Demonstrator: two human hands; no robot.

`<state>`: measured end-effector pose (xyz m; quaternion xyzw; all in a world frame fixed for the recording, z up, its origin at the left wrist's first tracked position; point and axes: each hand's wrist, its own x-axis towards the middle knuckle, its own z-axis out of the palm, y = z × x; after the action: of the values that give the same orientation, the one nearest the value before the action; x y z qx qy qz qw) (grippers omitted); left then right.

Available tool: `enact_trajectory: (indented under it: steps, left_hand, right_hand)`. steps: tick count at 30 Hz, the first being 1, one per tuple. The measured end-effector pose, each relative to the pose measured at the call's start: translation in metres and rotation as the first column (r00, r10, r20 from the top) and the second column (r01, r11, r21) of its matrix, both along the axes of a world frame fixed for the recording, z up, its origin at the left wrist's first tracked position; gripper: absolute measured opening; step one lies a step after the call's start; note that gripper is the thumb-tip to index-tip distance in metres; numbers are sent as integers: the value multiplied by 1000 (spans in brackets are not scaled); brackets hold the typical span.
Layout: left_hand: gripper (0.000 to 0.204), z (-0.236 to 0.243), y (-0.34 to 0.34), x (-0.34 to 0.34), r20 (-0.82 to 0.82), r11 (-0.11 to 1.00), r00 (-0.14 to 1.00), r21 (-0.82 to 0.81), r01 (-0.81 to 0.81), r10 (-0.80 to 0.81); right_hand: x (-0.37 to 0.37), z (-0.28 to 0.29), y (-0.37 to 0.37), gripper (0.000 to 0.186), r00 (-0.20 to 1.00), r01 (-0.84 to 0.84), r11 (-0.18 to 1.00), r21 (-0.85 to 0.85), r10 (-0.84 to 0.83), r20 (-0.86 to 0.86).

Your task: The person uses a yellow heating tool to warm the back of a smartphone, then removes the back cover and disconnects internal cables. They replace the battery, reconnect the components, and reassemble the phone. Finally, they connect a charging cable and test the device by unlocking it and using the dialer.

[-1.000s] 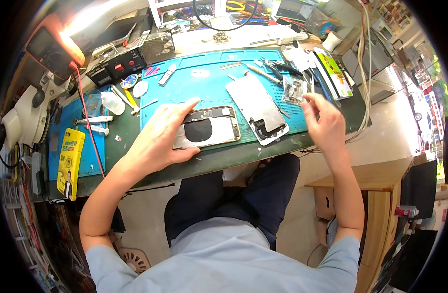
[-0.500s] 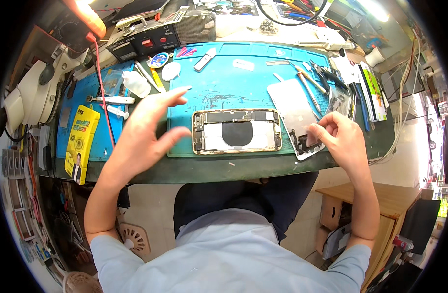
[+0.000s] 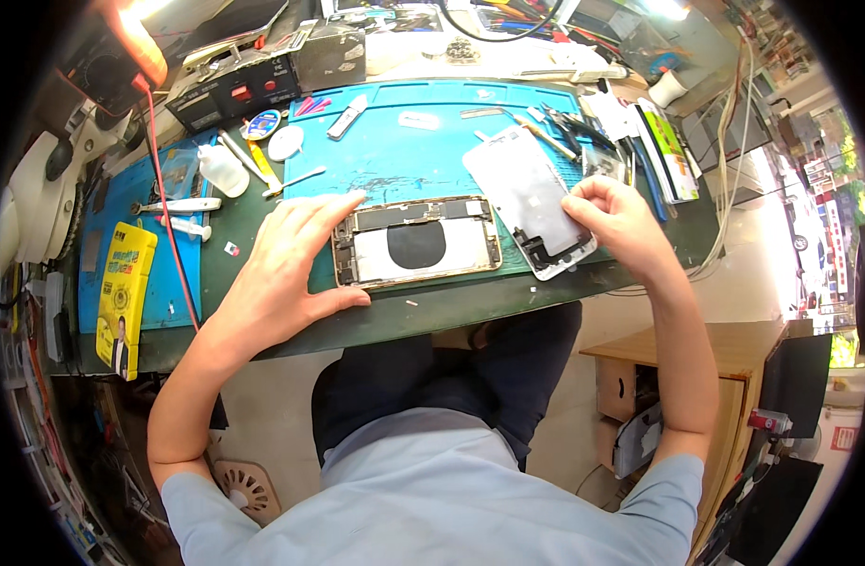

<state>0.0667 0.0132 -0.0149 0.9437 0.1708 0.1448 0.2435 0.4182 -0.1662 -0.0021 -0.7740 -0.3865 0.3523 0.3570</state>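
An opened phone [image 3: 470, 247] lies on the mat's near edge, its battery and inner parts facing up and a black round patch on its middle. My left hand [image 3: 279, 269] is spread around the phone's left end, fingers by the far edge and thumb by the near edge; whether it touches is unclear. To the right, a detached phone screen [image 3: 517, 179] lies tilted, pale backing up, with a black flex cable [image 3: 550, 250] at its near end. My right hand [image 3: 621, 222] pinches this screen's right edge between thumb and fingers. The fingertips partly hide the grip.
The blue work mat [image 3: 423, 160] bears tweezers and pen-like tools [image 3: 545, 137] at its right. At left are a white bottle [image 3: 223, 170], a yellow box [image 3: 125, 292], a syringe [image 3: 185, 228] and a red cable [image 3: 159, 160]. A black power unit [image 3: 239, 92] stands behind.
The whole view has shifted. My left hand has come down from beside the phone to around its left end. My right hand stays pinched at the screen's edge.
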Motion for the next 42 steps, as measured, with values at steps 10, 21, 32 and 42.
enact_trajectory:
  steps: [10, 21, 32, 42]
  left_hand:
    - [90, -1, -1, 5, 31, 997, 999, -76, -13, 16]
    - [62, 8, -3, 55, 104, 754, 982, -655, -50, 156]
    - [46, 3, -2, 114, 35, 168, 846, -984, -65, 533]
    - [32, -13, 3, 101, 116, 130, 883, -989, 63, 455]
  right_hand:
    - [-6, 12, -13, 67, 939, 20, 992, 125, 24, -343]
    - [-23, 6, 23, 50, 986, -61, 869, 491, 130, -107]
    - [-33, 5, 91, 45, 945, -309, 767, 562, 315, 90]
    - [-42, -14, 96, 47, 926, -375, 661, 650, 294, 236]
